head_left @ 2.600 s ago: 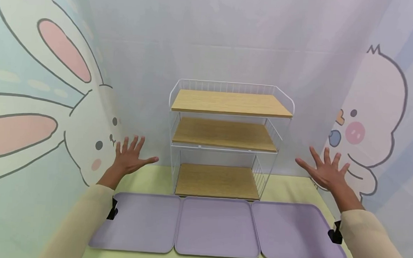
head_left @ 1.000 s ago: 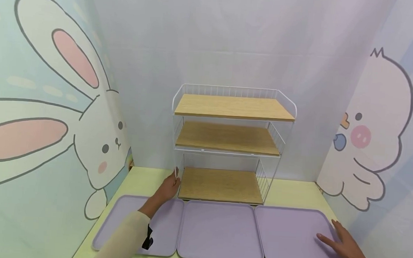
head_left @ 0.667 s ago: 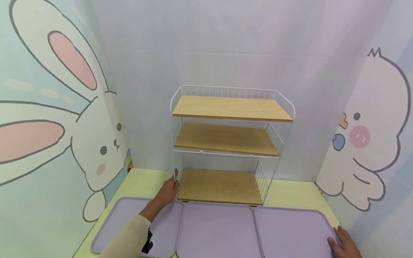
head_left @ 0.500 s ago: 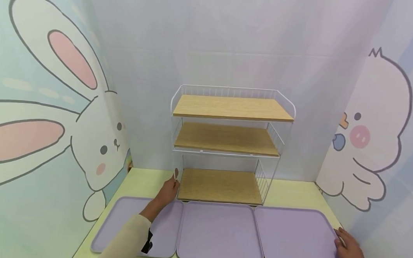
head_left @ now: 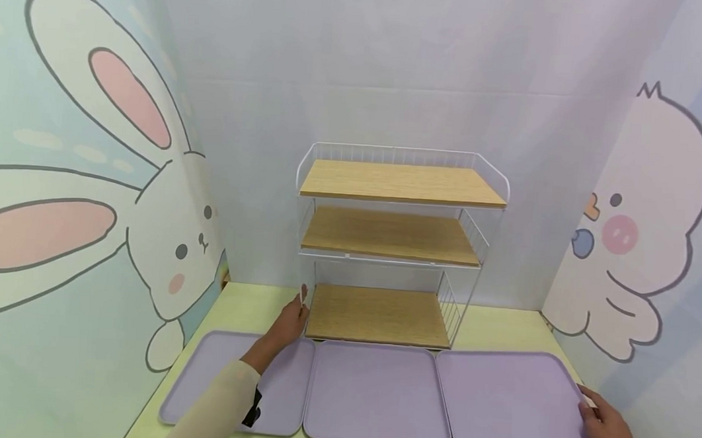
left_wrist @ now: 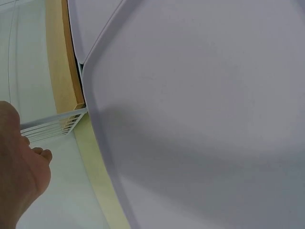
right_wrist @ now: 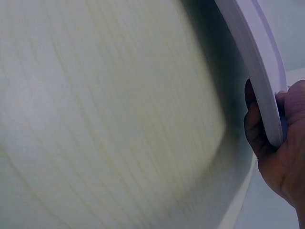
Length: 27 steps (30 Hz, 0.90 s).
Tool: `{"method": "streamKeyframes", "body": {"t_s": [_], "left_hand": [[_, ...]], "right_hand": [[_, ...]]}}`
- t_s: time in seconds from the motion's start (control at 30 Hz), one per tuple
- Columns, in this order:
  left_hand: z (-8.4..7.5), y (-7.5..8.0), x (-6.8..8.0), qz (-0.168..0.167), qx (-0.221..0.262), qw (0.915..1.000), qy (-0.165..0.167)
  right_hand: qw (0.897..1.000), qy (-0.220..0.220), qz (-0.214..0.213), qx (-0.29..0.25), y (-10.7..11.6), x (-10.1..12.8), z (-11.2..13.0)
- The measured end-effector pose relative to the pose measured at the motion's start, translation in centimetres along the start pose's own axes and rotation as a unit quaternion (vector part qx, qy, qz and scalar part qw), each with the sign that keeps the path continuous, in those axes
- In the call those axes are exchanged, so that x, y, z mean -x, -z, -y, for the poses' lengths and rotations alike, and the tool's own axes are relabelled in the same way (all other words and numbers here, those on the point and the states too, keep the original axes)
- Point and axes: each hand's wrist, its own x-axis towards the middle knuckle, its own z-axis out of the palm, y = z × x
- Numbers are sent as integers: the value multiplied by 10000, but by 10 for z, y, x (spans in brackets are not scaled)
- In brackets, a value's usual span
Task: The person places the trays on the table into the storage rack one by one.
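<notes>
A white wire rack (head_left: 402,182) with three wooden shelves stands at the back of the pale yellow table (head_left: 251,303). Three purple trays lie side by side before it: left (head_left: 202,383), middle (head_left: 377,392) and right (head_left: 508,399). My left hand (head_left: 290,321) holds the rack's front-left post near the bottom shelf. In the left wrist view that hand (left_wrist: 21,176) sits beside the wire side (left_wrist: 47,126) and the left tray (left_wrist: 200,119). My right hand (head_left: 605,427) grips the right tray's outer rim. In the right wrist view, fingers (right_wrist: 255,133) curl under the rim (right_wrist: 257,62), which is raised off the table (right_wrist: 109,109).
Cartoon panels close the space in: a rabbit (head_left: 165,236) on the left, a chick (head_left: 635,247) on the right and a plain wall behind the rack. Strips of bare table lie on either side of the rack. All three shelves hold nothing.
Both hands came down from being raised and spread. The left hand has stayed at the rack's post. The right hand slid off the right tray's surface to its outer rim and took hold of it.
</notes>
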Motion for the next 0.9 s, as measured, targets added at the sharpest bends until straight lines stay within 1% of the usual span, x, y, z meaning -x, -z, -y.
{"method": "streamKeyframes", "body": {"t_s": [0.07, 0.13, 0.2, 0.23, 0.3, 0.37, 0.4, 0.43, 0.47, 0.5, 0.53, 0.63, 0.67, 0.7, 0.77, 0.87, 0.9], "left_hand": [[-20, 7, 1, 136, 273, 9994, 185], [-11, 4, -2, 133, 277, 9995, -70], [2, -1, -6, 249, 192, 9995, 32], [13, -5, -6, 181, 73, 9998, -98], [3, 0, -3, 159, 26, 9998, -102], [-37, 15, 4, 232, 117, 9995, 199], [-57, 23, 8, 225, 208, 9993, 216], [-74, 30, 12, 158, 248, 9995, 128], [-91, 37, 14, 206, 330, 9990, 235], [-89, 36, 15, 186, 350, 9991, 149], [-82, 35, 15, 174, 337, 9993, 0], [-47, 23, 11, 97, 132, 9991, -392], [-39, 21, 10, 161, 170, 9990, -379], [-32, 18, 9, 155, 195, 9987, -441], [-31, 18, 8, 161, 217, 9988, -400], [-45, 24, 9, 256, 609, 9976, -228], [-42, 23, 9, 232, 528, 9979, -308]], "right_hand": [[9999, 74, 69, -24, 1, 1, -3], [9998, 217, -2, -30, 0, 2, -9], [9992, 381, -135, -72, 0, 4, -13], [9988, 446, -187, -72, 0, 4, -15], [9989, 437, -148, -111, 1, 3, -15], [9992, 146, 146, -332, 2, 2, -13], [9984, -42, 349, -437, 3, 1, -11], [9969, -197, 530, -555, 3, 0, -11], [9940, -389, 735, -707, 2, -1, -11], [9914, -524, 866, -834, 1, -2, -11], [9888, -615, 977, -944, 1, -3, -11], [9860, -635, 1160, -1016, 1, -4, -12], [9859, -619, 1186, -1001, 2, -5, -12], [9866, -582, 1188, -952, 2, -5, -13], [9872, -547, 1207, -883, 2, -6, -14], [9870, -552, 1237, -870, 0, -7, -10], [9864, -580, 1248, -901, -1, -8, -7]]}}
